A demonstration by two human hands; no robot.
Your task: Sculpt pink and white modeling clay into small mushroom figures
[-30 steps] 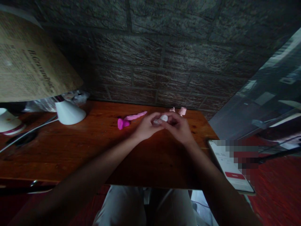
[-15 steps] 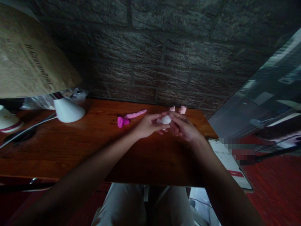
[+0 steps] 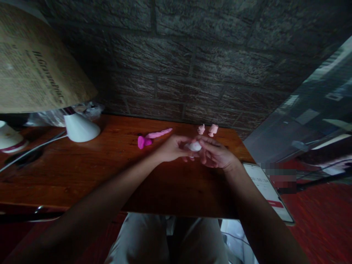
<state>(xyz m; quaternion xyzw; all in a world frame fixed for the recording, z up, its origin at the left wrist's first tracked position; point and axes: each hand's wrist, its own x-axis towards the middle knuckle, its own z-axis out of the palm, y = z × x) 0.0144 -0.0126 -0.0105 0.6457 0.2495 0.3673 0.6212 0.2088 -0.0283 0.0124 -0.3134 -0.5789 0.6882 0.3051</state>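
From where I stand, the person's L hand has its fingers part-curled, thumb & fingertips closed on a small white lump. The R hand comes in from the other side, also part-curled, w/ thumb & forefinger on the lump's R edge & the lower fingers bent loosely beneath. So the lump sits btwn the two hands, held up over the wooden table, near its mid; the exact shape is hard to tell w/ fingers round it & the light dim.

On the tabletop, L of the hands, there's a magenta piece w/ a long pink strip running off it at a slant, up & to the R. Beyond the R hand, toward the brick wall, two sm. pale pink pieces stand near each other, apart from the lump.

Far L: a lamp w/ a printed paper shade & a white cone base, clear plastic behind, a cup beside it. A phone, screen lit, lies at the table's R edge, next to the R forearm.
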